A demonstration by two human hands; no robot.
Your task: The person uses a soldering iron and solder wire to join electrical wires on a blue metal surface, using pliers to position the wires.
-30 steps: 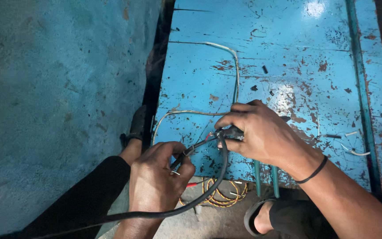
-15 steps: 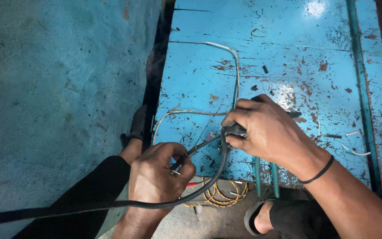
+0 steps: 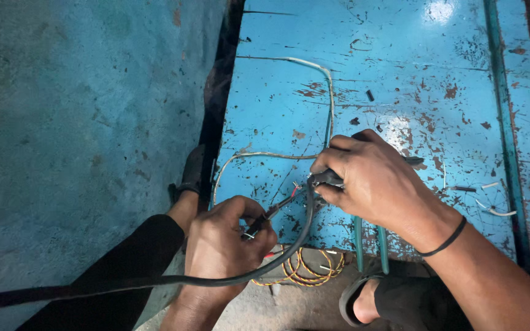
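Chipped blue panel (image 3: 400, 79) behind; right hand (image 3: 372, 184) clamped on black cable (image 3: 307, 224), left hand (image 3: 225, 245) pinching thin wires (image 3: 280, 204); tool under right fingers mostly hidden.

the thick black rubber cable (image 3: 154, 283) runs off the left edge of the picture, so its far end is out of sight, and its near end vanishes inside the closed right hand (image 3: 378, 184). what that hand grips there is mostly covered by its fingers. the left hand (image 3: 225, 245) pinches thin red and dark wire ends (image 3: 277, 208), too fine to count. the coil of yellow twisted wire (image 3: 305, 273) below the near edge of the worn blue metal panel (image 3: 400, 73) is partly hidden behind the left hand. the dark sandal (image 3: 363, 300) is cut by the bottom edge and the right forearm.
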